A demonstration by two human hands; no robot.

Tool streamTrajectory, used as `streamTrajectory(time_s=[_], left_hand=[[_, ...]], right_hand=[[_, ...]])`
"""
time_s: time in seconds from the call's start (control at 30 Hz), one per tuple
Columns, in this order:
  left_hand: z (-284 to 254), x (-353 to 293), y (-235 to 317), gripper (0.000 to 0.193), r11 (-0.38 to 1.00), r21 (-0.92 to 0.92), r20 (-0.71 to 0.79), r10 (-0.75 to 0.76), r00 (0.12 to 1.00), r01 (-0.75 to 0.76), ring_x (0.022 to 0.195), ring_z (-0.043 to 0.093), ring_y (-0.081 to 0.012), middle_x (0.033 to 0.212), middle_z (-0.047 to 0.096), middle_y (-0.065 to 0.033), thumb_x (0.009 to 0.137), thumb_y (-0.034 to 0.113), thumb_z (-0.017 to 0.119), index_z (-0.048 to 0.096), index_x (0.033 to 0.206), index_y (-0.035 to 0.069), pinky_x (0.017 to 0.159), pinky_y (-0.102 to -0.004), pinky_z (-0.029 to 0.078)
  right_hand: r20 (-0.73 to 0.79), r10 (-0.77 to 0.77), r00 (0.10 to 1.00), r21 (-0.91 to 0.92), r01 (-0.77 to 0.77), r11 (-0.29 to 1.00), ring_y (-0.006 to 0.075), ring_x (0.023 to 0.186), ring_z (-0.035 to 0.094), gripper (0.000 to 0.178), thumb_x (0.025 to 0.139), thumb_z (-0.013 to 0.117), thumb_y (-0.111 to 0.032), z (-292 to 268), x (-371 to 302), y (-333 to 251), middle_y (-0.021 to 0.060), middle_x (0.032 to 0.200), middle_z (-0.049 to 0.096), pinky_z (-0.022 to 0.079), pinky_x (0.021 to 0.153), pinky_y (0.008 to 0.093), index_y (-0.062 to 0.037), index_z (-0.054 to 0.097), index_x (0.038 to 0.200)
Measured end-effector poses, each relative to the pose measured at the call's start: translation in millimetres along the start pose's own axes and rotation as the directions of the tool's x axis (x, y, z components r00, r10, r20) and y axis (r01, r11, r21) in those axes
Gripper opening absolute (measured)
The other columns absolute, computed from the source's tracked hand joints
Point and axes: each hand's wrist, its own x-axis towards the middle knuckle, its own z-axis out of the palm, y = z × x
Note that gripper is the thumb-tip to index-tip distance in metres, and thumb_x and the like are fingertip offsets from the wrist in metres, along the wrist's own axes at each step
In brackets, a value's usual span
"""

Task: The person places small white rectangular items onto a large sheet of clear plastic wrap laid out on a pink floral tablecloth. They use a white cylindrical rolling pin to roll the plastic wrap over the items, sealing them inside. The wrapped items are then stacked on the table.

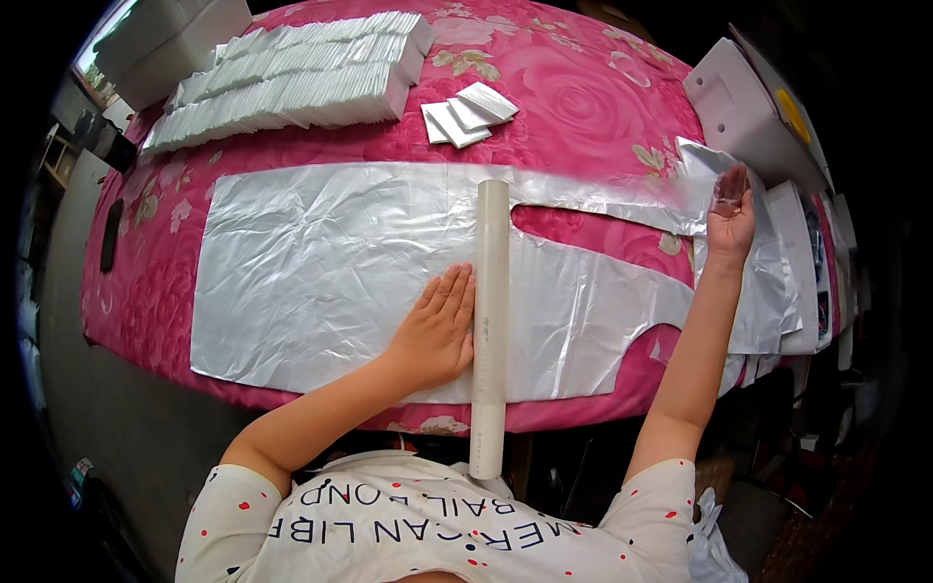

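A thin, silvery-white plastic sheet (321, 262) lies spread across the table, with curved cut-outs and strap-like ends on its right side. Across it rests a pale plastic pipe (493, 282), its lower end sticking out past the table edge toward me. My left hand (439, 325) lies flat on the sheet, fingers straight and close against the pipe's left side. Over at the right, my right hand (731, 212) is raised at the sheet's strap end, beside a pile of similar loose sheets (763, 282). Its fingers are extended, slightly blurred, and nothing shows in them.
Long rows of folded white packets (292, 83) stand at the back left, beside a white foam box (170, 53). Several loose packets (468, 115) lie at back centre. Another white box (748, 112) stands at far right. A dark, narrow object (112, 236) lies near the left table edge.
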Motion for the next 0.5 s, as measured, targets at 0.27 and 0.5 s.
streamTrajectory(time_s=[0.27, 0.5], left_hand=[[8.8, -4.3, -2.9, 0.064, 0.998, -0.050, -0.143, 0.017, 0.990, -0.025, 0.135, 0.018, -0.0368, 0.142, 0.023, -0.0278, 0.083, 0.023, 0.039, 0.024, 0.134, -0.013, 0.111, -0.0449, 0.012], [23.1, 1.2, -6.9, 0.062, 0.995, 0.088, -0.126, 0.066, 0.990, -0.055, 0.136, 0.018, -0.0368, 0.142, 0.022, -0.0271, 0.084, 0.022, 0.039, 0.024, 0.134, -0.012, 0.110, -0.0458, 0.014]], right_hand=[[0.190, 0.431, 0.882, -0.660, -0.210, 0.721, 0.0159, 0.109, 0.054, 0.029, 0.094, 0.046, -0.011, 263.6, -107.5, 309.6, 0.0108, 0.113, 0.061, 0.040, 0.094, 0.0272, 0.0026, 0.055, 0.117], [0.251, 0.610, 0.752, -0.944, 0.052, 0.326, 0.0370, 0.102, 0.053, 0.037, 0.088, 0.047, -0.015, 292.0, -200.1, 485.0, 0.0220, 0.109, 0.057, 0.037, 0.095, 0.0417, 0.0027, 0.048, 0.121]])
